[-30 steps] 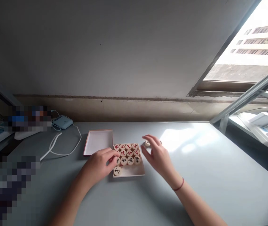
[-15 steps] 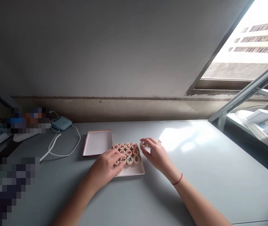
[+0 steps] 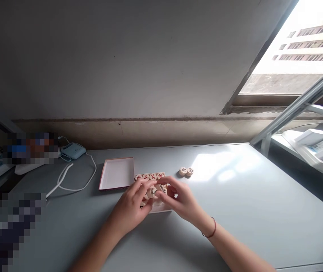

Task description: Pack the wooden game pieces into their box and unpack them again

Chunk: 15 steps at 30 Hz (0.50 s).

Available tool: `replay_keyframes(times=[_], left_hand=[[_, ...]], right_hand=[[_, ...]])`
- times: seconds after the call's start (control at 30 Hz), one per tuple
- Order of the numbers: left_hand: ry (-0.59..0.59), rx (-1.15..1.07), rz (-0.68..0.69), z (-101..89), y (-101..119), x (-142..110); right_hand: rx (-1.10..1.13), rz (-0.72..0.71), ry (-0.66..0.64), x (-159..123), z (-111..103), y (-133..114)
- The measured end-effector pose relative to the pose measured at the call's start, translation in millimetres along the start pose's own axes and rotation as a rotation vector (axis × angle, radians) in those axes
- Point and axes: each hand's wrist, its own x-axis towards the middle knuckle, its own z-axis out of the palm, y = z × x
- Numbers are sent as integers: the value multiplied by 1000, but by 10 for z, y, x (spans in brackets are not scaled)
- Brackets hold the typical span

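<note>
My left hand (image 3: 134, 200) is over the left part of a shallow white box (image 3: 161, 209). Its fingers and thumb close on a tilted Chinese chess piece (image 3: 150, 193). From the right, my right hand (image 3: 180, 194) meets it above the box, pinching another round chess piece (image 3: 159, 187) between thumb and fingers. Along the box's far side lies a row of red-marked pieces (image 3: 153, 177). My fingers hide most of the other pieces inside. Two stacks of chess pieces (image 3: 183, 171) stand on the table, right of the box.
The box lid (image 3: 117, 173), white inside, lies left of the box. A white cable (image 3: 73, 186) and a light-blue device (image 3: 74, 150) are at the table's left. Metal frames flank the grey table (image 3: 235, 204), with a wall behind.
My right hand has moved left from the loose pieces to over the box, bringing a chess piece. My left hand's fingers have closed and lifted slightly near it.
</note>
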Motion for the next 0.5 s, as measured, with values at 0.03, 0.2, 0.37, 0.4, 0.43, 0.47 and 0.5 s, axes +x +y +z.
replay_keyframes(times=[0.03,0.2,0.37,0.4,0.43,0.47,0.5], left_hand=[[-34,6,-20,-17,5,0],[-151,37,-45,-79,40,11],[-217,69,-46,-69,49,12],[-228,76,-45,-66,45,10],[-235,81,-45,-63,41,7],[-238,85,-45,-61,37,5],[-238,88,-46,-61,34,3]], right_hand=[[-9,-4,10,7,-24,3],[-51,-3,44,32,-89,18],[-94,-34,-24,25,-66,1],[-108,-40,-35,22,-62,-6],[-121,-43,-43,21,-59,-14],[-131,-45,-49,20,-57,-20],[-139,-47,-52,20,-56,-26]])
